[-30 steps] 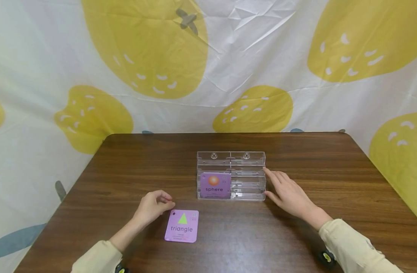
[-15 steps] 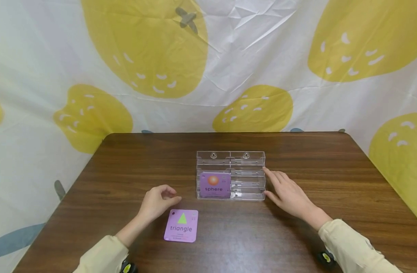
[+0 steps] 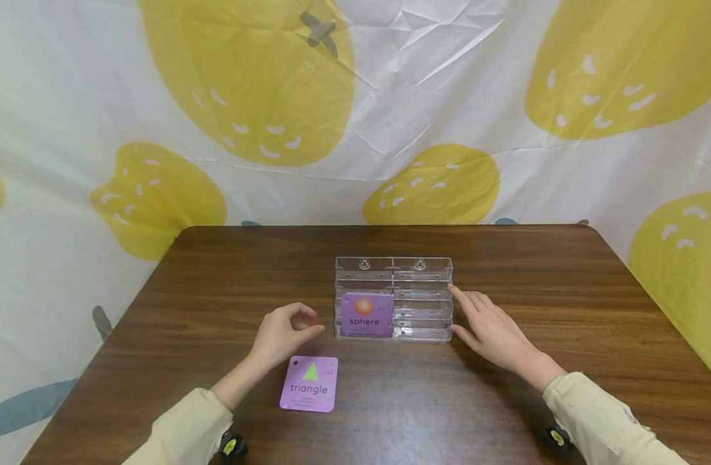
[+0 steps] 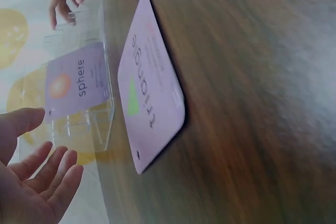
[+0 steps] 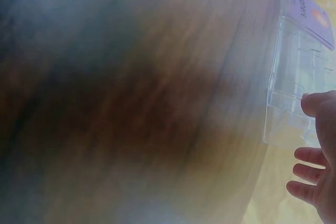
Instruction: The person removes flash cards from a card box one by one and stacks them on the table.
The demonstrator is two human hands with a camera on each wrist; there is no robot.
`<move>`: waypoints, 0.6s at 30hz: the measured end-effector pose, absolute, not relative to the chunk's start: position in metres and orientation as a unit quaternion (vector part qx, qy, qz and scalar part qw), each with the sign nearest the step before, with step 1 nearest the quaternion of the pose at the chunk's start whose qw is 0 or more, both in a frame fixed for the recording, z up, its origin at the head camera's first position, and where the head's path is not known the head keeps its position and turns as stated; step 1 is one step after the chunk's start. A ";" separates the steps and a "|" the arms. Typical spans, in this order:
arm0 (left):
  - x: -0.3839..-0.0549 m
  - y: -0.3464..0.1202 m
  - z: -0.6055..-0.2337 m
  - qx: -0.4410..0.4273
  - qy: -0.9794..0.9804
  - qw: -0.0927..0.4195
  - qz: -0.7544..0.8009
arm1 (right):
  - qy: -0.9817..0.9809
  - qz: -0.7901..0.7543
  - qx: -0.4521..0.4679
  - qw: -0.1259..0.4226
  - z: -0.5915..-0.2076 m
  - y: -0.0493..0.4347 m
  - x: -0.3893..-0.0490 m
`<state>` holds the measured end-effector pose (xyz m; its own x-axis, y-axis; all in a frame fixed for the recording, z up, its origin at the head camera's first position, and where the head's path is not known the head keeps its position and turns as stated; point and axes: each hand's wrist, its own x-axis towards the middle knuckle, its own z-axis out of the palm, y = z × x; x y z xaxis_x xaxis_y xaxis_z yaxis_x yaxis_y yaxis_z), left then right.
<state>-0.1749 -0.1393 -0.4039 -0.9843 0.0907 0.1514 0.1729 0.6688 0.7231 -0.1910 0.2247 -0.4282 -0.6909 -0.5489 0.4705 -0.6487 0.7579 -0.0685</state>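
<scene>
In the head view the left hand (image 3: 282,334) has moved nearer the clear rack (image 3: 422,333) and its sphere card (image 3: 367,314), leaving the triangle card (image 3: 309,387) unheld on the table (image 3: 250,271); the left wrist view shows thumb and fingers apart, empty; in the right wrist view the right hand (image 5: 328,148), fingers parted, seemingly touches the rack's side.

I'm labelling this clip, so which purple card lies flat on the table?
The triangle card: it lies face up outside the clear holder, while the sphere card stands inside it.
</scene>
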 end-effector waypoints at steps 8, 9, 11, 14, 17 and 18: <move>-0.177 -0.129 -0.399 -0.085 -0.911 0.075 -0.395 | -0.915 0.114 0.325 0.211 -0.429 0.224 -0.191; -0.178 -0.127 -0.398 -0.086 -0.911 0.078 -0.395 | -0.915 0.113 0.324 0.211 -0.429 0.224 -0.191; -0.179 -0.124 -0.396 -0.087 -0.912 0.084 -0.392 | -0.915 0.114 0.324 0.210 -0.429 0.224 -0.191; -0.182 -0.118 -0.394 -0.086 -0.911 0.088 -0.392 | -0.916 0.115 0.323 0.210 -0.429 0.224 -0.191; -0.184 -0.114 -0.391 -0.088 -0.910 0.089 -0.395 | -0.916 0.115 0.323 0.208 -0.429 0.225 -0.191; -0.184 -0.112 -0.391 -0.090 -0.909 0.089 -0.396 | -0.916 0.115 0.323 0.208 -0.430 0.225 -0.191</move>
<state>-0.1842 -0.1122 -0.3907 -0.9677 0.0936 0.2342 0.2353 0.6694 0.7047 -0.1912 0.2250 -0.4296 -0.7050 -0.5439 0.4550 -0.6394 0.7651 -0.0761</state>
